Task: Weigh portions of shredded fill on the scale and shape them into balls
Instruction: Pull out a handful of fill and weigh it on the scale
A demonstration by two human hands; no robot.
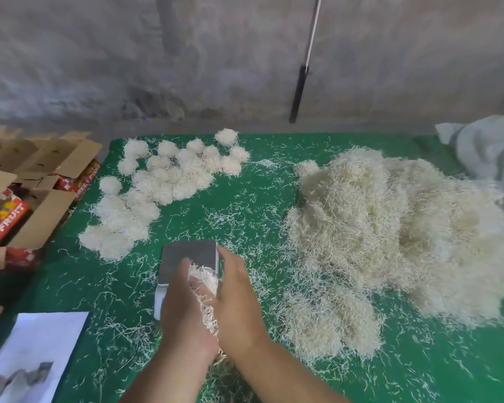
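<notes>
Both hands, left hand (186,309) and right hand (239,303), are cupping a fill clump (205,282) over the scale (186,257) | risk: loose strands may be falling out | cause: soft squeezing

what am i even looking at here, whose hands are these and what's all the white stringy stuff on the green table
There is one picture, taken by a camera worn on a person's head, looking down at their own two bare hands; no machine is involved. The left hand and right hand are pressed together around a portion of shredded fill, just above a small scale with a metal plate. The green table is scattered with loose strands. To the right lies a big loose pile of fill; to the left sit many finished balls. At the far left are open cardboard boxes, and a printed sheet of paper lies at the lower left. A grey cloth lies at the far right.
</notes>
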